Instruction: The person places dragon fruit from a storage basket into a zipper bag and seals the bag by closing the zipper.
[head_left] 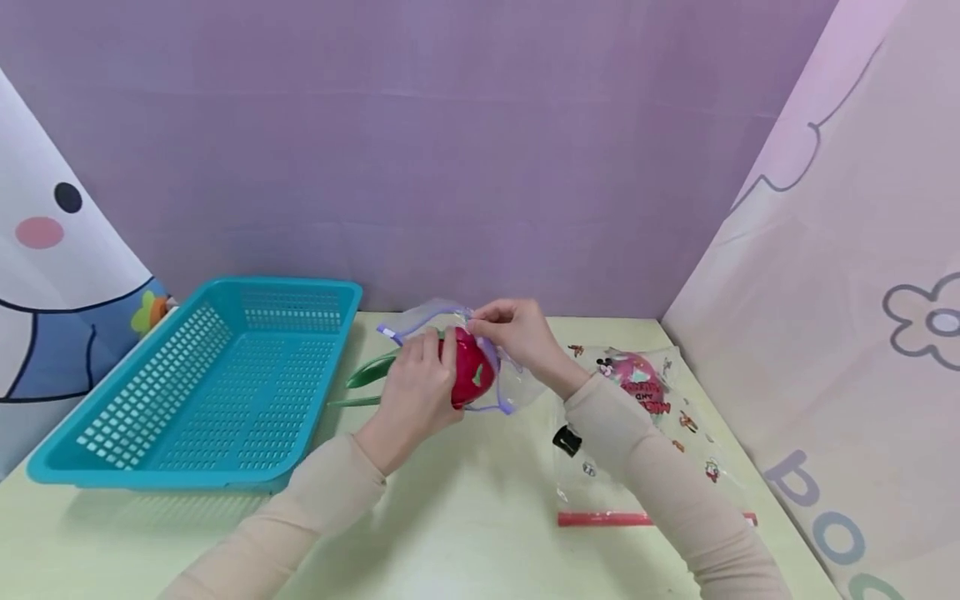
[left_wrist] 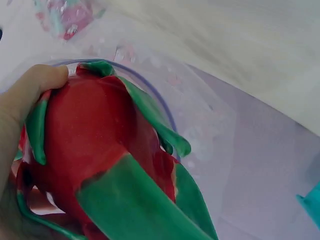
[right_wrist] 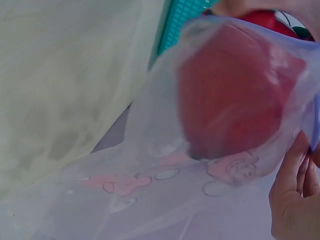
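Note:
My left hand [head_left: 420, 375] grips a red artificial dragon fruit [head_left: 474, 372] with green leaf-like scales, seen close up in the left wrist view. The fruit's far end sits inside the mouth of a clear zip bag [head_left: 521, 388] with a purple seal edge. At that mouth, my right hand [head_left: 525, 337] pinches the bag's rim between thumb and fingers. Through the bag's printed plastic [right_wrist: 120, 185], the right wrist view shows the red fruit. Long green leaves [head_left: 371, 371] stick out of the bag toward the left.
A blue plastic basket [head_left: 150, 478] stands on the left of the table [head_left: 465, 525]. On the right, under my right forearm, lies another clear printed bag [head_left: 592, 492] with a red seal strip [head_left: 603, 519] and a pinkish item [head_left: 633, 371] inside. A purple backdrop [head_left: 480, 167] stands behind.

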